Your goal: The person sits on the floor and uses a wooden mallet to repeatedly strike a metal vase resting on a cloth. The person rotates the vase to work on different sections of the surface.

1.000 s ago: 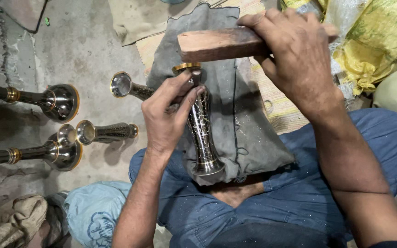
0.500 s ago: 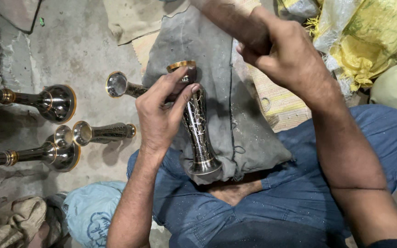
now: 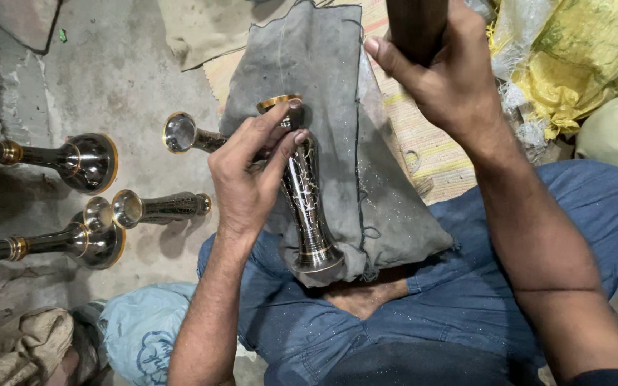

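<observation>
A dark metal vase (image 3: pixel 307 207) with engraved lines and a gold rim lies on a grey cloth pad (image 3: pixel 337 107) over my lap. My left hand (image 3: pixel 252 171) holds it near the neck, fingers curled over the top. My right hand (image 3: pixel 445 71) is raised above the pad and grips a dark wooden block (image 3: pixel 415 25) that points up out of the frame. The block is clear of the vase.
Several similar metal vases lie on the concrete floor at left: one behind my left hand (image 3: pixel 184 134), a small one (image 3: pixel 155 207), and two long ones (image 3: pixel 73 159) (image 3: pixel 80 239). A yellow sack (image 3: pixel 574 64) sits at right, a blue bag (image 3: pixel 141 332) and rags at bottom left.
My right hand has swung the wooden block up from lying across the vase's top to upright, away from the vase. The left hand keeps its hold.
</observation>
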`<state>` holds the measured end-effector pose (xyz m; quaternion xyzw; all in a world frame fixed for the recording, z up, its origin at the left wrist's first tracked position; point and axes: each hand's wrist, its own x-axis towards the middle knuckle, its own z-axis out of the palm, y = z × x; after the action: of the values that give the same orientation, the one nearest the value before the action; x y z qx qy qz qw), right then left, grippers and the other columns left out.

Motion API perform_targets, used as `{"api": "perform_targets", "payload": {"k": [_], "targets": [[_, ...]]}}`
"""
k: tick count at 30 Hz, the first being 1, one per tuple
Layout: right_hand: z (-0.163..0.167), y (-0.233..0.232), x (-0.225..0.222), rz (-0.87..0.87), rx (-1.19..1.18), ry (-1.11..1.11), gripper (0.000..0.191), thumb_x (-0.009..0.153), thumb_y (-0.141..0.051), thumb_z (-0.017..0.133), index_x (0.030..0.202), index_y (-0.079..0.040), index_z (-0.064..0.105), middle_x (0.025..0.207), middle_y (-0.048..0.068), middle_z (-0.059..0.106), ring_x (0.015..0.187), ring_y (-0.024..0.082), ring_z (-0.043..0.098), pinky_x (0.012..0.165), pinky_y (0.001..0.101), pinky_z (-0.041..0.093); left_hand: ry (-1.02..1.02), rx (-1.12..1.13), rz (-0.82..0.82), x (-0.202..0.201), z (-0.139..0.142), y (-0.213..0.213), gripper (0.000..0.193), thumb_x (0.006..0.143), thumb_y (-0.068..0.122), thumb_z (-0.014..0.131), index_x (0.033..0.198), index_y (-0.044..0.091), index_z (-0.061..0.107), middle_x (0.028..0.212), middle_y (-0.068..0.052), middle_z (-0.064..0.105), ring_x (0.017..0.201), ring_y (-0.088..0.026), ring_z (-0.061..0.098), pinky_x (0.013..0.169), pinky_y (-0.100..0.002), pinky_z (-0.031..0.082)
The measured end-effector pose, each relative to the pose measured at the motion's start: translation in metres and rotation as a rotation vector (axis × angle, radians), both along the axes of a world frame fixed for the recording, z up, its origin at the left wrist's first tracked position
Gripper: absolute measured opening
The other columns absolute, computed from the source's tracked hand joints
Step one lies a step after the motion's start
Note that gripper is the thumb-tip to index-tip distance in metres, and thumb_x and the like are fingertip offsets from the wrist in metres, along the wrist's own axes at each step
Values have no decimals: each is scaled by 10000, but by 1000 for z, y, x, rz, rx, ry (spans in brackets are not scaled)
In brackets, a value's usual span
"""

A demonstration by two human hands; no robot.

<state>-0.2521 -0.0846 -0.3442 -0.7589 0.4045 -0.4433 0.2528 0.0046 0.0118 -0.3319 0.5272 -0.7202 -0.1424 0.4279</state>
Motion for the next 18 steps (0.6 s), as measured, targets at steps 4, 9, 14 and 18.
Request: {"api": "perform_targets", "payload": {"k": [4,9,14,18], "targets": [[2,1,0,-26,-273,366,220,966,-77,802,1109,-60,635,915,88,703,856,257,728,776,437,565,-57,-21,19,1,1,-1,398,946,86,834,1312,51,681,980,-63,733,849,-129,721,737,-269,573],[8,5,9,76,-210,137,356,901,-61,751,1204,-30,567,905,89,676,784,248,692,707,421,531,-29,-20,-5,1,-1,1,391,958,80,824,1318,39,677,1024,-78,737,875,-129,733,767,-278,585],[10,9,10,48,136,162,264,1020,-172,770,1138,-55,564,824,73,640,740,230,651,669,427,489,-51,-26,-11,3,-1,0,388,958,67,818,1318,38,677,1020,-84,736,901,-135,740,767,-273,588],[9,9,8,-31,-106,425,274,899,-87,738,1123,-95,580,893,40,653,873,255,665,776,427,450,-44,-35,-18,3,0,1,375,952,61,822,1297,37,676,1008,-82,730,882,-139,731,757,-277,571]]}}
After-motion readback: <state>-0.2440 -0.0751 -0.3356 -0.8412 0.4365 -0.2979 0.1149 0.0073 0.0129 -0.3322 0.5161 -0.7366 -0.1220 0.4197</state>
